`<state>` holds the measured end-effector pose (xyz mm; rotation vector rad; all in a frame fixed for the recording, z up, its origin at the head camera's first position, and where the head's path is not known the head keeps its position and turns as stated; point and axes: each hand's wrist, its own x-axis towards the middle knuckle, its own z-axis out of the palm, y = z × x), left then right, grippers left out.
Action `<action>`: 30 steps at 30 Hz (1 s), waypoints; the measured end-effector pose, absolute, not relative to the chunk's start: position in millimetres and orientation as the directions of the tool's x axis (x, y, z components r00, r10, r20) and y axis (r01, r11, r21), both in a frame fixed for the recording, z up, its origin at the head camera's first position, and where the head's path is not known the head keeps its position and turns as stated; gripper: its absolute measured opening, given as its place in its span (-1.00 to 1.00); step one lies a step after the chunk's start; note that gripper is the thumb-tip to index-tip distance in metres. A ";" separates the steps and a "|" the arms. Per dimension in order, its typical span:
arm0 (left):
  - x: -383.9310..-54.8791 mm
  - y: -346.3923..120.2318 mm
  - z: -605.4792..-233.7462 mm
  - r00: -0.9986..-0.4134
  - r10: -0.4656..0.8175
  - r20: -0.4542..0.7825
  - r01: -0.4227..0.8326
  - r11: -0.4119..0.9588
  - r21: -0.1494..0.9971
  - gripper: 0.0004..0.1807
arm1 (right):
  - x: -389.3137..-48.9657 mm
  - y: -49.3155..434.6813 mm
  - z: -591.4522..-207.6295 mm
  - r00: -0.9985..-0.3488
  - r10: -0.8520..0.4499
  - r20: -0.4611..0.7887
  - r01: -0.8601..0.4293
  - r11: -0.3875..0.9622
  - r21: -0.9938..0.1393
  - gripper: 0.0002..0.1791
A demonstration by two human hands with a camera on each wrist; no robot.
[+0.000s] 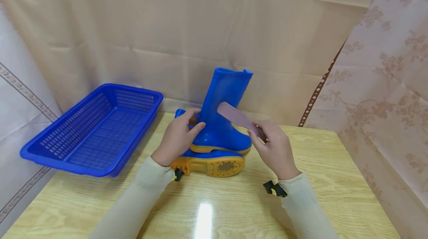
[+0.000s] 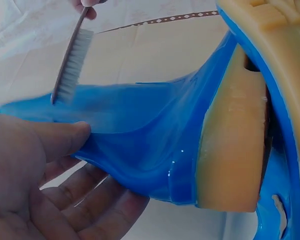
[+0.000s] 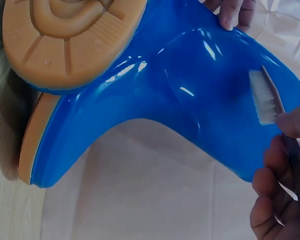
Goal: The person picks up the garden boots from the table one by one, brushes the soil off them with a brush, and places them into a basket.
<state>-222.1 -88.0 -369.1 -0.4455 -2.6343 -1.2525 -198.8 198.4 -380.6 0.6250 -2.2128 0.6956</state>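
Observation:
A blue rubber boot (image 1: 229, 87) with a yellow sole stands upright, leaning slightly, its toe to the right. Around the back of its lower shaft, my left hand (image 1: 178, 137) grips it; in the left wrist view the thumb presses one side while the fingers curl under the other. My right hand (image 1: 275, 150) holds a mauve brush (image 1: 235, 115) by its handle. The pale bristles (image 3: 264, 97) face the shaft, right at its surface in the right wrist view. In front, a second boot (image 1: 210, 165) lies on its side, yellow sole toward me.
A blue plastic basket (image 1: 133, 155) with slotted walls stands at the left of the wooden table (image 1: 314, 157). Behind the boots hangs a beige cloth (image 1: 187, 20), and a floral cloth (image 1: 394, 83) hangs on the right.

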 end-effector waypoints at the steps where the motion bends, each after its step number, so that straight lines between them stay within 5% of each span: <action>1: -221.8 -87.7 -369.2 -0.934 0.196 0.299 0.356 0.599 0.718 -0.62 | -199.0 198.1 -380.9 -0.611 -0.228 0.758 -0.619 0.734 -0.278 -0.72; 9: -219.6 -85.0 -367.6 -0.919 0.235 0.316 0.393 0.604 0.693 -0.66 | -198.9 197.9 -380.6 -0.587 -0.219 0.779 -0.621 0.739 -0.260 -0.71; 21: -217.5 -83.8 -365.5 -0.918 0.240 0.315 0.394 0.618 0.680 -0.63 | -197.4 200.6 -382.0 -0.734 -0.180 0.655 -0.494 0.803 -0.334 -0.69; 30: -216.3 -84.5 -367.4 -0.928 0.226 0.295 0.370 0.636 0.677 -0.60 | -196.5 202.7 -379.4 -0.770 -0.185 0.611 -0.492 0.782 -0.383 -0.80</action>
